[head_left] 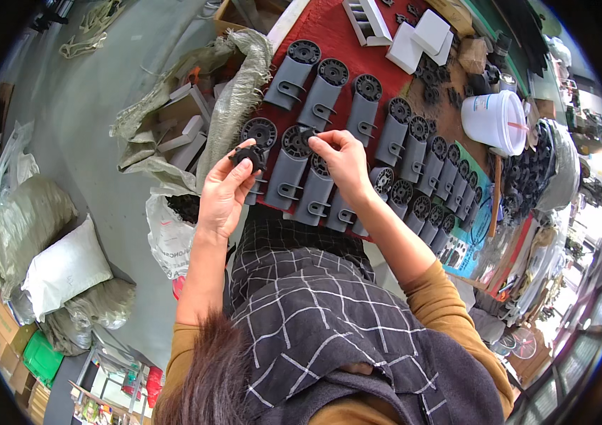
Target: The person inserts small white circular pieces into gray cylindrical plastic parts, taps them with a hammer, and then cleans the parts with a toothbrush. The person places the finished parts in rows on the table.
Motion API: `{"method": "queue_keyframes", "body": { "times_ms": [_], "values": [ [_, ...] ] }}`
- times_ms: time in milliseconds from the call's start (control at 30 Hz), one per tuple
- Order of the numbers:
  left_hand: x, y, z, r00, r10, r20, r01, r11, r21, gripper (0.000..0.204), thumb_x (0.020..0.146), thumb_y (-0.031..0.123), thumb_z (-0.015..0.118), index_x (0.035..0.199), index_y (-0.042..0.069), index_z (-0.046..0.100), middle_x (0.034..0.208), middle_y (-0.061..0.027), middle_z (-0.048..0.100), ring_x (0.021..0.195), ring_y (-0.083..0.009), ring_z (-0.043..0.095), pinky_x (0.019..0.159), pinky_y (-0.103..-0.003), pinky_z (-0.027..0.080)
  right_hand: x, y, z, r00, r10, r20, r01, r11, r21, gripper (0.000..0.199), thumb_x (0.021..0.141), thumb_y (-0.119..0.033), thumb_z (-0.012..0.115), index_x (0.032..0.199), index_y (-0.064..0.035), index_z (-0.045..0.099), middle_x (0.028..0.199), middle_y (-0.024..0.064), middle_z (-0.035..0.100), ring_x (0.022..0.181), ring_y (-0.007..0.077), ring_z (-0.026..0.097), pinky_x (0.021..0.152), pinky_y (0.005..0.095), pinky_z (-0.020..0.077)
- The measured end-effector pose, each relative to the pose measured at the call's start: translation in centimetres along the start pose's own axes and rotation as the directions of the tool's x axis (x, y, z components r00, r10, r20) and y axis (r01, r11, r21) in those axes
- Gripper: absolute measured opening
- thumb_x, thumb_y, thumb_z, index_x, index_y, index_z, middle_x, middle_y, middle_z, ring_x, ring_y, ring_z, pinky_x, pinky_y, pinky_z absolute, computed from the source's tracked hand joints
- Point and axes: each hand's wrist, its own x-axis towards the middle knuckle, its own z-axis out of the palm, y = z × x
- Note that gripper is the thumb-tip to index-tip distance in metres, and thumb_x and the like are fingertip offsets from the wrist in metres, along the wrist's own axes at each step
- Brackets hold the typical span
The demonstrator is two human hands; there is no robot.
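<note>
One red-covered counter spreads before us, with a white bucket towards its right. Rows of grey housings lie on it, long axes slanting away from us, round black ends pointing far and slightly right. Our left hand is raised, its fingers and thumb grasping a round black part over the near-left housings; we can make out no long axis. Our right hand reaches leftward, fingers pinching a smaller black piece, its direction unclear. Tiny blue print marks the bucket.
</note>
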Motion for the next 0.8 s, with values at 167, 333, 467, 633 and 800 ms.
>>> {"method": "queue_keyframes", "body": {
  "times_ms": [167, 333, 467, 633, 800],
  "values": [
    [0.0, -0.1, 0.1, 0.999, 0.025, -0.024, -0.025, 1.0, 0.01, 0.031, 0.092, 0.007, 0.063, 0.123, 0.006, 0.062, 0.103, 0.0005, 0.067, 0.086, -0.0061, 0.063, 0.08, -0.019, 0.053, 0.9, 2.7, 1.6, 0.994, 0.041, -0.099, -0.074, 0.931, -0.358, 0.029, 0.085, -0.03, 0.07, 0.09, -0.002, 0.07, 0.085, 0.0086, 0.066, 0.083, 0.0191, 0.062, 0.077, 0.0322, 0.0473],
    [-0.1, 0.1, 0.3, 0.999, 0.016, -0.045, -0.015, 1.0, 0.024, 0.031, 0.092, 0.007, 0.063, 0.123, 0.006, 0.062, 0.102, 0.0005, 0.067, 0.086, -0.0063, 0.062, 0.081, -0.02, 0.052, 0.7, 2.9, 1.8, 0.996, -0.015, -0.087, -0.035, 0.836, -0.548, 0.026, 0.082, -0.033, 0.069, 0.089, -0.0072, 0.071, 0.095, 0.0086, 0.063, 0.093, 0.0268, 0.058, 0.082, 0.0403, 0.0399],
    [-0.1, 0.3, 0.0, 0.998, 0.034, -0.048, -0.033, 0.999, 0.027, 0.031, 0.092, 0.007, 0.063, 0.123, 0.005, 0.062, 0.104, -0.0004, 0.067, 0.087, -0.0067, 0.063, 0.082, -0.02, 0.053, 0.3, 3.1, 1.2, 0.923, -0.383, -0.024, 0.256, 0.66, -0.706, 0.024, 0.074, -0.027, 0.076, 0.092, -0.0115, 0.069, 0.094, 0.0049, 0.058, 0.097, 0.0252, 0.052, 0.081, 0.0391, 0.0362],
    [0.3, 0.2, -0.1, 0.999, 0.038, -0.034, -0.038, 0.999, -0.011, 0.031, 0.092, 0.006, 0.063, 0.122, 0.005, 0.062, 0.108, -0.0018, 0.066, 0.089, -0.0074, 0.062, 0.083, -0.021, 0.053, 0.9, 3.4, 1.4, 0.835, -0.542, 0.094, 0.423, 0.525, -0.739, 0.034, 0.071, -0.026, 0.078, 0.1, -0.0149, 0.066, 0.098, 0.0017, 0.054, 0.097, 0.0223, 0.049, 0.082, 0.0383, 0.0336],
    [0.3, 0.3, 0.1, 0.998, 0.052, -0.022, -0.052, 0.999, -0.002, 0.031, 0.092, 0.006, 0.063, 0.122, 0.004, 0.062, 0.108, -0.0022, 0.066, 0.089, -0.0075, 0.062, 0.083, -0.021, 0.052, 1.1, 3.0, 1.4, 0.871, -0.477, 0.115, 0.368, 0.48, -0.796, 0.035, 0.069, -0.029, 0.079, 0.099, -0.0153, 0.066, 0.099, 0.0013, 0.053, 0.098, 0.0221, 0.048, 0.082, 0.0383, 0.0331]
  ]
}}
